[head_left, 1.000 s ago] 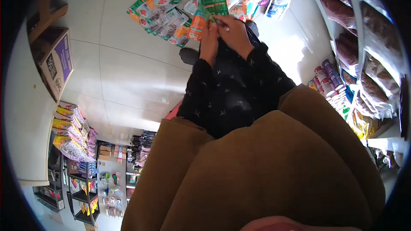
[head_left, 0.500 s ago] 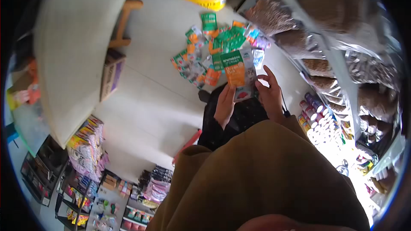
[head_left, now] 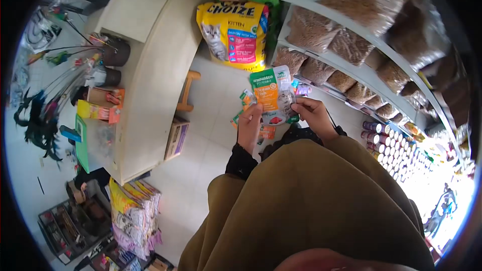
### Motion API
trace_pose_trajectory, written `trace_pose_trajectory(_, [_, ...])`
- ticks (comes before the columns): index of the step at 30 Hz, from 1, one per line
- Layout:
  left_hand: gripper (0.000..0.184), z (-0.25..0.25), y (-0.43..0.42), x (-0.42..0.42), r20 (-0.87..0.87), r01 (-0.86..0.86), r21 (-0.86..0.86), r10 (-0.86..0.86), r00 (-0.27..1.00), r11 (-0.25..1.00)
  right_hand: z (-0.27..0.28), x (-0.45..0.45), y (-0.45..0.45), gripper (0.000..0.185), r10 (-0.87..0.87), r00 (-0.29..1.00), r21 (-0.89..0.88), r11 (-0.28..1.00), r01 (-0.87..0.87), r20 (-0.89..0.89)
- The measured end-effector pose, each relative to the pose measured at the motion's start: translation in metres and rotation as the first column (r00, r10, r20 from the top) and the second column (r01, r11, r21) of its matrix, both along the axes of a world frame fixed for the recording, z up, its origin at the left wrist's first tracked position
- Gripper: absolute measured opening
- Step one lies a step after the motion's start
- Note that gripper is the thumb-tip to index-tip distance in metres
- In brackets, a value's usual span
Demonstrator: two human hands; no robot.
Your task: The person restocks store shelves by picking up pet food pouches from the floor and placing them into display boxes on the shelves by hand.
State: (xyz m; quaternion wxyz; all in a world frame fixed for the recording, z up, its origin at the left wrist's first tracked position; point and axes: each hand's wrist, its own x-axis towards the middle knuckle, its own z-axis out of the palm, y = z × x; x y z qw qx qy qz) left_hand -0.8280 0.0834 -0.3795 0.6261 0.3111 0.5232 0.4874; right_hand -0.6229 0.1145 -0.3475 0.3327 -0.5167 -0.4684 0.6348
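Note:
A green, orange and silver pouch (head_left: 268,95) reading "Ocean Fish" is held up in front of my body. My left hand (head_left: 249,125) pinches its lower left edge, and my right hand (head_left: 316,115) grips the lower right edge between thumb and fingers. Behind and below the pouch, more green and orange packets (head_left: 267,132) lie on the floor, mostly hidden by it.
Beyond stands a yellow "Choize Kitten" bag (head_left: 233,35). A pale counter (head_left: 150,80) runs along the left, with a cardboard box (head_left: 176,138) beside it. Shelves of clear kibble bags (head_left: 311,27) and stacked cans (head_left: 384,140) line the right. Upright bags (head_left: 135,216) stand lower left.
The view has tilted up, bringing the yellow bag and counter top into sight. The pouch has come up in my hands, and my right fingers, spread before, have closed on its edge.

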Motion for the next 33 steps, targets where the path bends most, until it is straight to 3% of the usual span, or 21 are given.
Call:
trace_pose_trajectory(2, [0.027, 0.034, -0.008, -0.008, -0.138, 0.097, 0.015, -0.094, 0.986, 0.995, 0.028, -0.001, -0.023, 0.021, -0.035, 0.997, 0.033, 0.999, 0.037, -0.066])
trace_pose_trajectory(6, [0.023, 0.095, -0.027, 0.005, -0.033, 0.054, 0.220, -0.048, 0.998, 0.974, 0.068, 0.004, -0.066, 0.023, -0.122, 0.987, 0.200, 0.970, 0.140, -0.104])
trace_pose_trajectory(10, [0.022, 0.128, -0.051, 0.011, -0.074, 0.137, 0.358, -0.118, 0.990, 0.924, 0.102, 0.012, -0.108, 0.022, -0.178, 0.978, 0.319, 0.926, 0.204, -0.110])
trace_pose_trajectory(18, [0.022, 0.149, -0.062, 0.073, 0.013, 0.303, 0.463, -0.348, 0.937, 0.833, 0.147, 0.062, -0.171, 0.024, -0.395, 0.916, 0.402, 0.828, 0.391, -0.077])
trace_pose_trajectory(23, [0.024, 0.159, -0.070, 0.122, -0.067, 0.446, 0.512, -0.484, 0.873, 0.734, 0.154, 0.104, -0.197, 0.023, -0.533, 0.840, 0.456, 0.726, 0.515, -0.100])
trace_pose_trajectory(26, [0.034, 0.165, -0.086, 0.164, 0.016, 0.492, 0.561, -0.603, 0.797, 0.666, 0.154, 0.139, -0.216, 0.021, -0.578, 0.809, 0.511, 0.665, 0.545, -0.110])
trace_pose_trajectory(31, [0.044, 0.174, -0.123, 0.251, 0.000, 0.611, 0.567, -0.742, 0.671, 0.552, 0.164, 0.221, -0.273, 0.021, -0.660, 0.747, 0.572, 0.583, 0.577, -0.081])
trace_pose_trajectory(33, [0.045, 0.175, -0.134, 0.290, -0.083, 0.714, 0.523, -0.806, 0.586, 0.466, 0.166, 0.259, -0.300, 0.027, -0.682, 0.727, 0.509, 0.597, 0.619, -0.084])
